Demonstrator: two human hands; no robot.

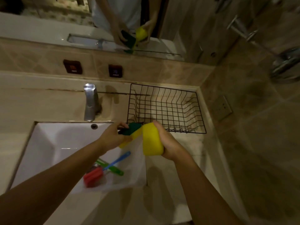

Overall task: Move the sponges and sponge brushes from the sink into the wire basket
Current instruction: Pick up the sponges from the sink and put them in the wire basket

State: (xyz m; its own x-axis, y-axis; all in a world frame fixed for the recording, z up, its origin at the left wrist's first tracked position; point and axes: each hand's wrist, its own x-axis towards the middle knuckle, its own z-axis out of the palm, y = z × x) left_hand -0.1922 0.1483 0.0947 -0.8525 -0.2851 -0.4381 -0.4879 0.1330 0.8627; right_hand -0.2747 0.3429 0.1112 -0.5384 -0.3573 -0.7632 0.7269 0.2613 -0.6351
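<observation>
My left hand [112, 137] grips a yellow sponge with a dark green scouring side [132, 129] above the sink's right edge. My right hand [168, 142] holds a plain yellow sponge [151, 139] beside it, just in front of the black wire basket [201, 114], which stands on the counter to the right of the tap and has nothing in it. In the white sink [48, 143] lie a red sponge brush [93, 177] with a blue handle [118, 159] and a green-handled brush [112, 168].
A chrome tap [90, 103] stands behind the sink. A mirror on the wall reflects my hands. Two dark hot and cold labels [72, 66] sit on the tiled backsplash. A wall socket [223, 108] is on the right wall.
</observation>
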